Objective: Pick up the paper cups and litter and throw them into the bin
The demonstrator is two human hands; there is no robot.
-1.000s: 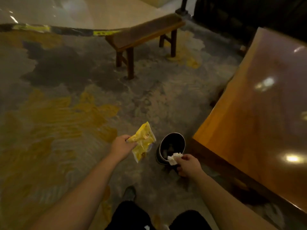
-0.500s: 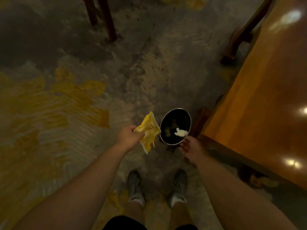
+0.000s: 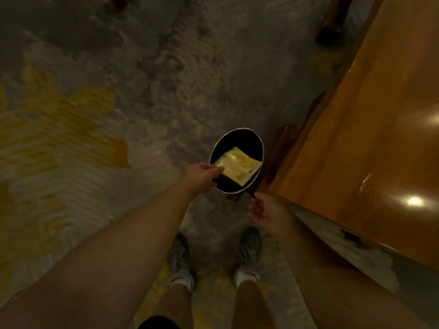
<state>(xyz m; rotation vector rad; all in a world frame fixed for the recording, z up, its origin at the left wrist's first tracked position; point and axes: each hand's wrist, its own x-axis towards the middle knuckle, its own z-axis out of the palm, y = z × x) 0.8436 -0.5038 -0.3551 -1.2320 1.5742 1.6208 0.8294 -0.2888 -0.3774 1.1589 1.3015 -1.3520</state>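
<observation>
Left hand [image 3: 202, 177]: fingers pinched on the near-left corner of the yellow wrapper [image 3: 238, 166], at the bin's left rim.
Right hand [image 3: 266, 211]: loosely spread, palm up, empty, just near of the bin.
Yellow wrapper: spread flat over the bin's mouth.
Bin [image 3: 257, 141]: round, dark inside, standing on the floor [image 3: 154, 79] beside the table [image 3: 380, 127] at right.
Feet: two shoes [image 3: 180, 262] near the bottom edge.

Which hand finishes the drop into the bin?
Left. The left hand already pinches the yellow wrapper over the bin mouth; the right hand is open and empty, short of the rim.
</observation>
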